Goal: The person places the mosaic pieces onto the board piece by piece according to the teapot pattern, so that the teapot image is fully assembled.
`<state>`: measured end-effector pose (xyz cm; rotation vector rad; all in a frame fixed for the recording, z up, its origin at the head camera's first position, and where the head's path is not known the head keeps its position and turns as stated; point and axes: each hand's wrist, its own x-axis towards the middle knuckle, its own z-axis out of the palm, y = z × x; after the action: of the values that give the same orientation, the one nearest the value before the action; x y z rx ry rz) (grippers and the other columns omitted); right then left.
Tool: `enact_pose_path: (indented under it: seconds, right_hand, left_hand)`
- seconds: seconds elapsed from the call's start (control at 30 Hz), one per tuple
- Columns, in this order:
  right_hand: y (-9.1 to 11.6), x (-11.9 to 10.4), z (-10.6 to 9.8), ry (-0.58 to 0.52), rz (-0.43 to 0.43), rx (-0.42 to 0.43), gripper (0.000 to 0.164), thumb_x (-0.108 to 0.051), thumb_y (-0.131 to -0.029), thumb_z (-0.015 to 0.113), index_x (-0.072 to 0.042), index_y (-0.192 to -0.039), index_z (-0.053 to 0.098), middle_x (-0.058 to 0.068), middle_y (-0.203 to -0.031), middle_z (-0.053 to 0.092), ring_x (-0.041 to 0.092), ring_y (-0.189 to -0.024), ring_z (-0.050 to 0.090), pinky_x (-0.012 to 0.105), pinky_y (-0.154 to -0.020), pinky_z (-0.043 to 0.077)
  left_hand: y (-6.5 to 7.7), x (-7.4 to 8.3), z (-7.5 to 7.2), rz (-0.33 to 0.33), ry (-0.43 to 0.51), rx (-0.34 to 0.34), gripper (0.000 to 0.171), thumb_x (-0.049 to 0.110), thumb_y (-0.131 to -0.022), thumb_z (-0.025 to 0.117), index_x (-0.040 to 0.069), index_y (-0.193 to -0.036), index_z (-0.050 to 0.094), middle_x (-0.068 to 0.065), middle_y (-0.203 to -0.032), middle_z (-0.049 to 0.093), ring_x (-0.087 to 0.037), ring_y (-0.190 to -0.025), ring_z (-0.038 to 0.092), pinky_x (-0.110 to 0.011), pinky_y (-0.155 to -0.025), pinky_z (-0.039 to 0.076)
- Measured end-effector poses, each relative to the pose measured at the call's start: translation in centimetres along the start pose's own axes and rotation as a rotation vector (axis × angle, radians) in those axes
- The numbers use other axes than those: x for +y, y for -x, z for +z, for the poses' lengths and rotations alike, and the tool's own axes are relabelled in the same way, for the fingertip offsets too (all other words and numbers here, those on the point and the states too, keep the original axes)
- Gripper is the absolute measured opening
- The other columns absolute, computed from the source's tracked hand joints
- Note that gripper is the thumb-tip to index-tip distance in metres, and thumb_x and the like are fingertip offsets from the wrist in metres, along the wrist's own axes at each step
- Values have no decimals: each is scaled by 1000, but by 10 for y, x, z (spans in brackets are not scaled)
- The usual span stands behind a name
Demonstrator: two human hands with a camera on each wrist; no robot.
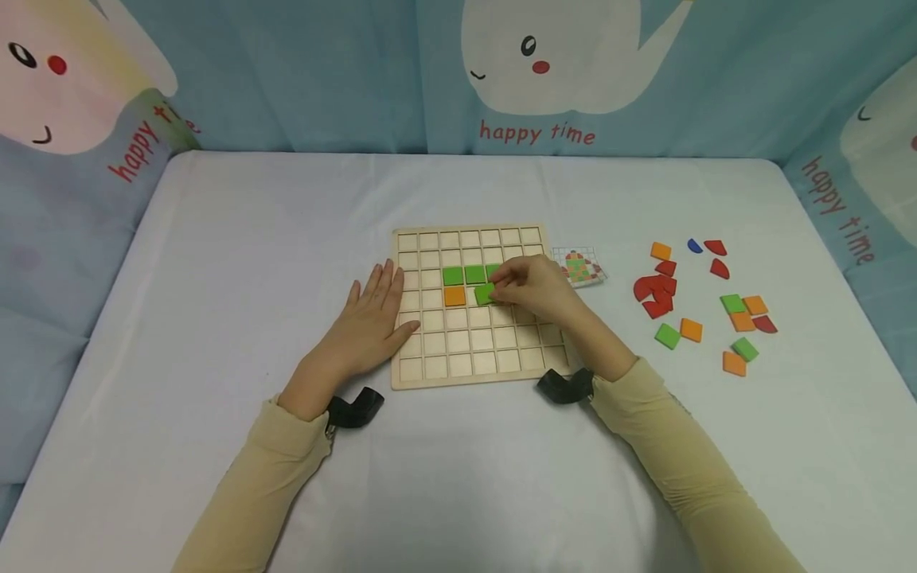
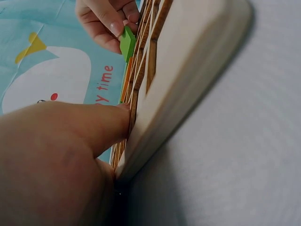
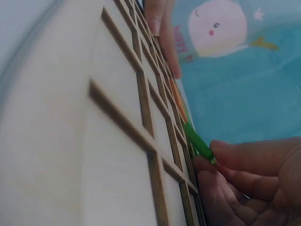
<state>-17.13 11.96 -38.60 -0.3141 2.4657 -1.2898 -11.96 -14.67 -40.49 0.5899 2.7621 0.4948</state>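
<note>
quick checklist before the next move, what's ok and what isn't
1. Right hand pinches the green square tile: ok.
2. Left hand touches the left side of the pale wooden grid board: ok.
3. Pinched tile lies flat in a cell: not ok, it is tilted.
4. Cell beneath that tile is free: cannot tell, hidden.
5. Orange square tile lines up with the grid: ok.
6. White printed pattern card in view: ok.

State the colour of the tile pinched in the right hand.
The tile is green; the head view shows it best.
</note>
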Motion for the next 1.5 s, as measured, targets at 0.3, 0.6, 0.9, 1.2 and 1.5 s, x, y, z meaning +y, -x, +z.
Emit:
enact_pose_path:
  seconds: [0.3,0.6,0.9,1.2,1.5]
  right_hand:
    - [1,-3,2,2,-3,-24,23,-9,-82,73,-1,-103,70,7,-85,68,17,-75,63,26,-68,49]
    - [1,-5,3,6,-27,-53,26,1,-80,70,1,-106,68,8,-87,68,18,-78,62,25,-69,49]
    - [3,-1,-4,-39,1,-57,23,-6,-82,72,-1,-105,69,7,-88,68,17,-79,63,25,-71,50]
    - [27,26,-54,-69,31,105,28,-10,-85,70,6,-109,65,9,-92,68,12,-78,63,21,-69,51]
    - [41,59,-124,52,216,222,46,-35,-90,65,-1,-121,61,1,-105,66,7,-84,63,23,-77,47]
  left_hand:
    - [-2,0,0,-11,-20,-9,77,39,-100,39,-4,-148,-3,-19,-155,-12,-31,-142,-13,-53,-111,-4]
    - [-2,-1,0,-16,-20,-13,78,38,-100,40,-4,-148,-3,-20,-154,-12,-31,-142,-13,-53,-111,-4]
    - [1,-3,3,-24,-11,-6,78,39,-100,41,-5,-148,-2,-20,-155,-11,-31,-142,-12,-54,-111,-3]
    - [2,-3,4,-16,-11,-5,77,39,-100,40,-4,-149,-1,-19,-155,-11,-30,-142,-13,-53,-111,-4]
    - [-1,-2,2,-5,-7,-14,77,38,-100,40,-4,-149,-1,-20,-154,-12,-31,-142,-12,-53,-111,-4]
